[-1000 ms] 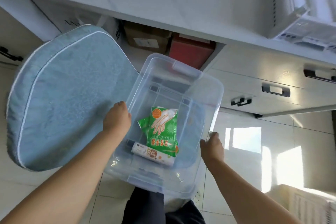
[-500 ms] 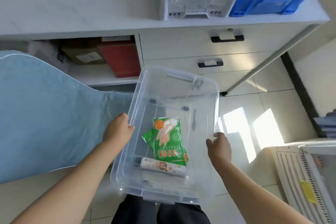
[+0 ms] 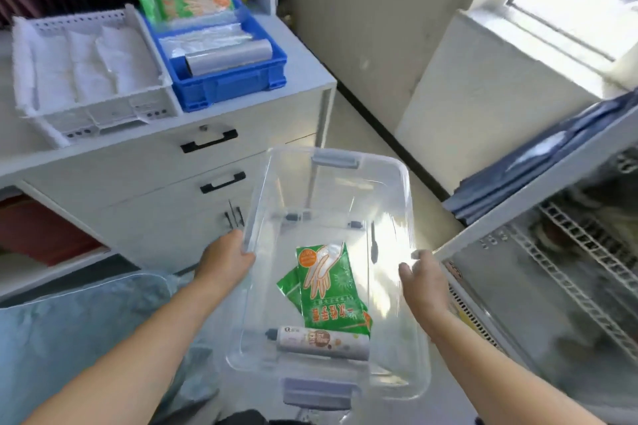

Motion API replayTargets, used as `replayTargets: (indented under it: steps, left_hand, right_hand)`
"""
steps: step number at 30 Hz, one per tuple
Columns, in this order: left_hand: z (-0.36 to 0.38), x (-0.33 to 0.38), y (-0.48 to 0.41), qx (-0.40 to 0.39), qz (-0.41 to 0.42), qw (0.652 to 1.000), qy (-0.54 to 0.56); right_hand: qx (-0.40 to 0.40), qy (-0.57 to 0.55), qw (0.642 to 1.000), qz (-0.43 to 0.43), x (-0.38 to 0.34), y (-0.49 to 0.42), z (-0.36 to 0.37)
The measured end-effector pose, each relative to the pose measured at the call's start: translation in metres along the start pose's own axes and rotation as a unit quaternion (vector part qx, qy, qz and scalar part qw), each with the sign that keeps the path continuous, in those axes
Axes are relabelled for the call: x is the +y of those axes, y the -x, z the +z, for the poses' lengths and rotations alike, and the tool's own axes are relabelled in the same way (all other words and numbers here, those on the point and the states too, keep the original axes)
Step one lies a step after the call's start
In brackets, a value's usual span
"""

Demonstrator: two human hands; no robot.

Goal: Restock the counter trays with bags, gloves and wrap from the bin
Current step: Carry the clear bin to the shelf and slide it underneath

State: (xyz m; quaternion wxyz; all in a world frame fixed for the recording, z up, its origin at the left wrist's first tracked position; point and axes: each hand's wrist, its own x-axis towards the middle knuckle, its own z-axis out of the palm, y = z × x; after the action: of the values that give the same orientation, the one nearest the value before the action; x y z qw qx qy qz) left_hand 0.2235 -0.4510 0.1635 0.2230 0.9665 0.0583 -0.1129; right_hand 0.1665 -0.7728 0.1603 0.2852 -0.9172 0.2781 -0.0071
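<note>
I hold a clear plastic bin [image 3: 390,166] in the air in front of me. My left hand [image 3: 226,260] grips its left rim and my right hand [image 3: 423,281] grips its right rim. Inside lie green glove packets [image 3: 328,290] and a roll of wrap [image 3: 322,343] near the front wall. On the counter stand a white tray [image 3: 103,117] with white bags and a blue tray [image 3: 228,84] with foil-like rolls and green glove packets [image 3: 186,3].
The white counter [image 3: 303,55] has drawers with black handles [image 3: 209,141] just left of the bin. A blue cushion [image 3: 69,338] lies at lower left. A glass-fronted cooler [image 3: 552,269] with wire shelves stands on the right, folded blue cloth on top.
The bin has swung to the right, away from the cushion and toward the counter's end. Both counter trays and the cooler have come into full view. Both hands keep their hold.
</note>
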Motion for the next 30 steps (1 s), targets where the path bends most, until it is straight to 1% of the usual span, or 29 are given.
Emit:
replayTargets:
  steps: [3, 7, 10, 14, 17, 23, 27, 30]
  left_hand:
    - [-0.009, 0.06, -0.026, 0.017, 0.042, 0.999, 0.019]
    - [-0.027, 0.128, -0.073, 0.044, 0.079, 0.994, 0.055]
    - [-0.044, 0.17, -0.115, 0.082, 0.105, 0.988, 0.075]
    - [-0.066, 0.213, -0.182, 0.126, 0.137, 0.975, 0.118]
    - [-0.084, 0.241, -0.242, 0.13, 0.163, 0.969, 0.135]
    - [-0.119, 0.289, -0.355, 0.113, 0.181, 0.963, 0.166]
    - [-0.135, 0.316, -0.424, 0.11, 0.176, 0.959, 0.193]
    - [-0.14, 0.331, -0.472, 0.113, 0.164, 0.957, 0.212]
  right_hand:
    - [0.045, -0.007, 0.999, 0.007, 0.005, -0.034, -0.042]
    - [0.08, -0.01, 0.997, 0.008, -0.002, -0.084, -0.087]
    - [0.111, -0.011, 0.994, -0.003, -0.02, -0.127, -0.111]
    - [0.131, -0.019, 0.991, -0.004, -0.052, -0.197, -0.133]
    - [0.142, -0.018, 0.99, -0.001, -0.082, -0.252, -0.142]
    - [0.163, -0.015, 0.987, 0.013, -0.141, -0.354, -0.152]
    - [0.18, -0.011, 0.984, -0.003, -0.172, -0.422, -0.154]
    - [0.177, -0.008, 0.984, -0.011, -0.192, -0.476, -0.152]
